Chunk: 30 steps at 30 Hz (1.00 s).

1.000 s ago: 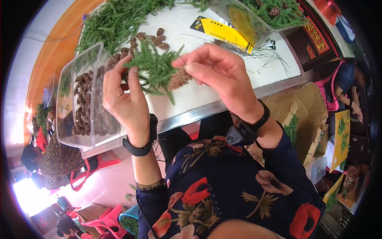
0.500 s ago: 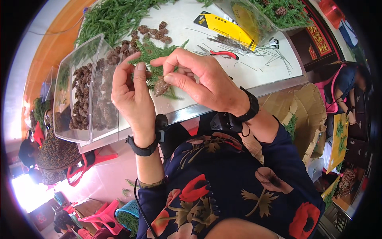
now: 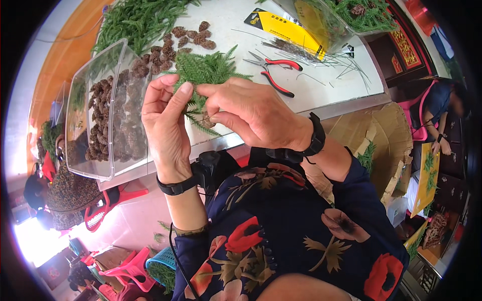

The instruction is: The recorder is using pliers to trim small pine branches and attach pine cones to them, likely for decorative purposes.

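One green sprig (image 3: 208, 66) pinched in left hand (image 3: 165, 120); right hand (image 3: 258, 111) against it, hold unclear — likely light, springy — best gripped at its base.

the left hand (image 3: 167, 114) pinches a green sprig (image 3: 208, 67).

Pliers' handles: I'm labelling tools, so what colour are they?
The handles are red and black, showing best in the head view.

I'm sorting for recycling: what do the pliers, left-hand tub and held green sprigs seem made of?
Pliers: silvery-grey head, probably metal; smooth red-and-black grips, plastic or rubber. Left-hand tub: likely plastic, glossy, see-through. Green sprigs: matte-looking, evenly green needles; plastic or real, unclear.
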Each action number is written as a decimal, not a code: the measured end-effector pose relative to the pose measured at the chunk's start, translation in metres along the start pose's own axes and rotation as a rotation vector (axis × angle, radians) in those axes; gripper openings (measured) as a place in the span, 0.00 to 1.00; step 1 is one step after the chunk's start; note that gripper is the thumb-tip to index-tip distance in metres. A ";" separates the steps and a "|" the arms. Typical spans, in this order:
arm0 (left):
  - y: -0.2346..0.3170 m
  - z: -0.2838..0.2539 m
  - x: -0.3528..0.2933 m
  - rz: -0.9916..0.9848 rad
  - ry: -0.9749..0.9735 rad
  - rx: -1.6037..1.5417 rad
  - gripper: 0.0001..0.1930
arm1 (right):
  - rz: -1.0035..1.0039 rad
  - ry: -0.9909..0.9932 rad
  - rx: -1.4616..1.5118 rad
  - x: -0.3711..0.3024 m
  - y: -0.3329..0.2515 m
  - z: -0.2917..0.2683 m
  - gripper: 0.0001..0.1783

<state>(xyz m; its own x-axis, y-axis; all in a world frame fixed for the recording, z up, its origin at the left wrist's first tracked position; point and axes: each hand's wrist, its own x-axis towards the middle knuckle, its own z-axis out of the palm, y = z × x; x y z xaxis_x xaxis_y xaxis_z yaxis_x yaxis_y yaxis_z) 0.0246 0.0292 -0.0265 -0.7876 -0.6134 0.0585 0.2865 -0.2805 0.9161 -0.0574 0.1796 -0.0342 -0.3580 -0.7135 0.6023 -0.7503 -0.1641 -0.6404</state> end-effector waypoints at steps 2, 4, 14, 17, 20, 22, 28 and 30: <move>0.001 0.000 -0.001 -0.005 -0.018 0.011 0.13 | 0.008 0.001 -0.002 -0.003 0.002 0.001 0.06; 0.000 0.002 -0.001 -0.001 0.032 0.033 0.16 | -0.032 0.041 0.077 -0.004 0.007 0.002 0.05; -0.005 -0.005 -0.003 0.087 0.078 0.245 0.17 | 0.127 0.155 0.264 -0.001 -0.007 -0.001 0.02; -0.004 -0.002 -0.008 0.086 0.073 0.203 0.14 | 0.396 0.152 0.390 0.003 -0.014 -0.001 0.03; -0.006 -0.002 -0.011 0.099 0.071 0.213 0.13 | 0.403 0.150 0.315 0.006 -0.013 0.003 0.04; -0.007 -0.001 -0.012 0.103 0.070 0.219 0.12 | 0.408 0.148 0.279 0.007 -0.012 0.004 0.04; -0.004 0.004 -0.016 0.111 0.046 0.164 0.10 | 0.379 0.179 0.125 0.010 -0.013 0.005 0.05; -0.002 0.004 -0.017 0.108 0.042 0.141 0.10 | 0.386 0.181 0.093 0.010 -0.013 0.004 0.05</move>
<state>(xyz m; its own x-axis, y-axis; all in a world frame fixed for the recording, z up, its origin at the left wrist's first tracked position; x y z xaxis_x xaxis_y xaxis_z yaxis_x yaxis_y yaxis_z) 0.0354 0.0436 -0.0280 -0.7318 -0.6658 0.1457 0.2866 -0.1067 0.9521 -0.0492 0.1720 -0.0213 -0.7006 -0.6047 0.3787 -0.4919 0.0248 -0.8703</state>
